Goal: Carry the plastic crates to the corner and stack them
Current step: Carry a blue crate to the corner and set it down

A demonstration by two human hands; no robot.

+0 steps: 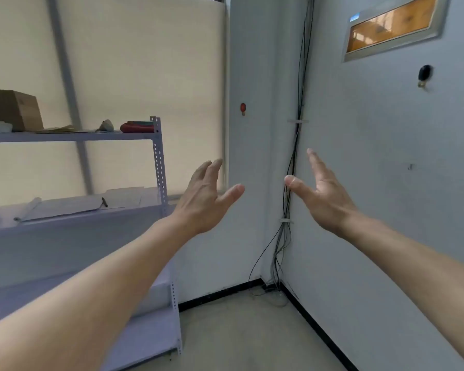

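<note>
Head view. Nearest the lens, both forearms reach forward. The left hand [204,202] hangs just left of the cable run [302,76] and the right hand [323,196] just right of it. Both are raised with palms turned toward each other, fingers [212,167] released and spread, grasping nothing.

No plastic crates appear here. They lie outside the frame, so their position cannot be given.

Below the hands, the floor [239,330] at the foot of the cable run carries what appears to be a few loose cable loops; the detail is too small to confirm. Left of the cable run stands the shelving rack [160,162], with a cardboard box [11,109] on its top shelf. The blind [145,76] hangs behind it.

Judged step: fetching a crate, with nothing stacked yet.

Procedure:
1. Locate a crate away from the cable run.
2. Grip it on two opposite sides, one hand each.
3. Set it down square to both walls, short of the cable run and apart from the rack post.
4. Seat each following crate rim to rim.
</note>
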